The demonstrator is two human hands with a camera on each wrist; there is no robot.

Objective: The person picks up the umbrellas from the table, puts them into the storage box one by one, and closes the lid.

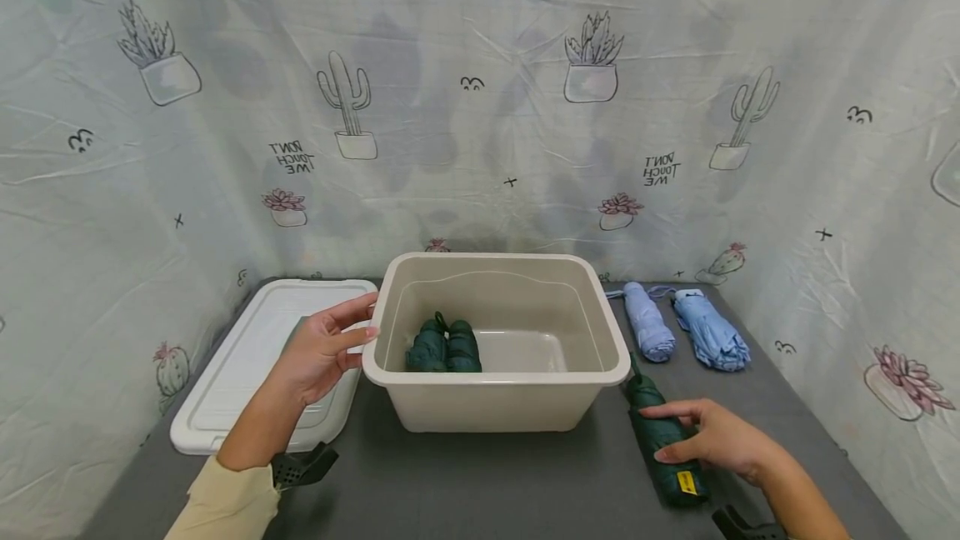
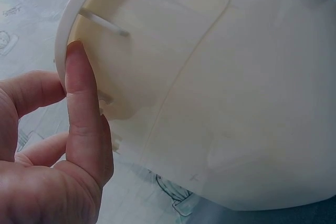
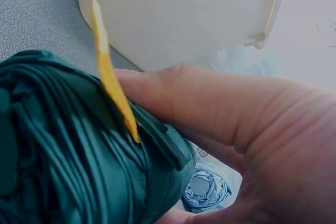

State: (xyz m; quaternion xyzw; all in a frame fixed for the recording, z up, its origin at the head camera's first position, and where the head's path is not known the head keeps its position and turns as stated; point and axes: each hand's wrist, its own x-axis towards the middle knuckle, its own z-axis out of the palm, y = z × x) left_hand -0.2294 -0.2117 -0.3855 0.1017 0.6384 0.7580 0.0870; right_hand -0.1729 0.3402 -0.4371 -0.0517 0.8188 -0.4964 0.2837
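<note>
Grey table: beige bin, two green umbrellas inside.
Nearest, right hand grips third green umbrella, just right of bin. Left hand pinches bin's left rim. Green pair side by side in bin's left half. White lid off, lying to left; two blue umbrellas beyond, right; patterned curtain behind.
</note>
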